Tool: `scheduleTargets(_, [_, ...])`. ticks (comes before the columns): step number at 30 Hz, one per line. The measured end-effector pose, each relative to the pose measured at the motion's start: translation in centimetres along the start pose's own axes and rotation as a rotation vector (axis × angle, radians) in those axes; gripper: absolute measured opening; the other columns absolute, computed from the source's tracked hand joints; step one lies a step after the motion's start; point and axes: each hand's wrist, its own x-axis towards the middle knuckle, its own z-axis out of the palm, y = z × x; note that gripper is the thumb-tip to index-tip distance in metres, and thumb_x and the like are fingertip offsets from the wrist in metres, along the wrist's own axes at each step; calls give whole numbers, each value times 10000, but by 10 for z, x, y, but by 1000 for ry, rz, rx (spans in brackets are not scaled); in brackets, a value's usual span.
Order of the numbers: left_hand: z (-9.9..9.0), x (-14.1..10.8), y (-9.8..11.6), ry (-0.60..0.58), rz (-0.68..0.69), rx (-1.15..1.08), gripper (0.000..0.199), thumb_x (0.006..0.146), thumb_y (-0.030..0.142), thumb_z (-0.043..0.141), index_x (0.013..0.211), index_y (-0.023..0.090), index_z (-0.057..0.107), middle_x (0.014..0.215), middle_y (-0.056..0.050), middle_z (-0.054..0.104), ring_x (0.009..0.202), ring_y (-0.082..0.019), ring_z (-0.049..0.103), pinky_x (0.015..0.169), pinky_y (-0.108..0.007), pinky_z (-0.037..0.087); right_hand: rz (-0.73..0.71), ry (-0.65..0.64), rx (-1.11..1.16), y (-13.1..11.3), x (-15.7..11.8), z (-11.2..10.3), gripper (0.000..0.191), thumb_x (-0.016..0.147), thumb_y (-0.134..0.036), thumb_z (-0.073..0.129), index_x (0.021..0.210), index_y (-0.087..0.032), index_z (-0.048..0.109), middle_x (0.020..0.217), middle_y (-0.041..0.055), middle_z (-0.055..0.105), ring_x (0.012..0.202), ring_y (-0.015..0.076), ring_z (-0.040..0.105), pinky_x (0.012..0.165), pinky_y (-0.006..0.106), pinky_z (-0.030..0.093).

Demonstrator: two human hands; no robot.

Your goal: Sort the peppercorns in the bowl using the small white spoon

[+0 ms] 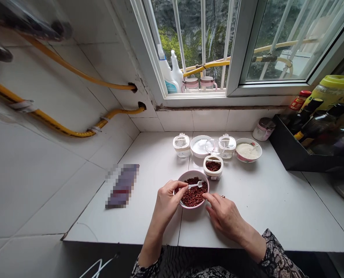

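Note:
My left hand (169, 196) pinches the handle of a small white spoon (200, 184) over a pink-rimmed bowl (181, 178). Reddish-brown dried peppercorns (192, 197) fill the lower part of this bowl. On the bowl's right side is my right hand (225, 212), wearing a ring; its index fingertip reaches over the rim while the thumb stays lower, near the outer wall. Just behind the bowl stands a clear seasoning jar (214, 175) with its lid raised and similar dark red peppercorns inside.
Behind are two clear jars (181, 146), a bowl of white grains (200, 143) and a patterned bowl (248, 150) of pale powder. A black bin (293, 156) of bottles stands right. A blurred purple packet (122, 187) lies left. Yellow pipes (73, 133) run along the left wall.

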Motion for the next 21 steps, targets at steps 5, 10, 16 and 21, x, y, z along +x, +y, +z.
scheduleTargets(5, [1,0,2,-7,-24,-4,145,787,320,672,748,232,780,714,-27,734,652,-174,649,633,-280,509,4,-5,4,0,0,0,395,965,-90,434,1356,-143,439,1015,111,693,746,204,672,627,306,546])
scheduleTargets(10, [-4,2,0,13,-46,-5,152,776,345,689,752,227,782,728,-31,748,645,-171,636,639,-280,513,6,-10,14,0,-1,0,401,963,-90,442,1361,-141,441,1017,111,691,753,200,672,632,302,545])
scheduleTargets(16, [-8,3,-2,7,-62,-44,161,773,353,690,744,225,783,696,-21,747,593,-161,609,608,-272,514,10,-15,29,1,-1,1,409,966,-93,444,1371,-145,446,1020,110,687,752,196,670,632,301,548])
scheduleTargets(21, [-4,3,1,-3,-39,-2,147,772,328,688,739,225,788,708,-29,752,617,-169,632,627,-282,521,16,-17,35,1,-1,1,420,964,-99,433,1380,-160,444,1022,108,686,755,198,669,637,302,553])
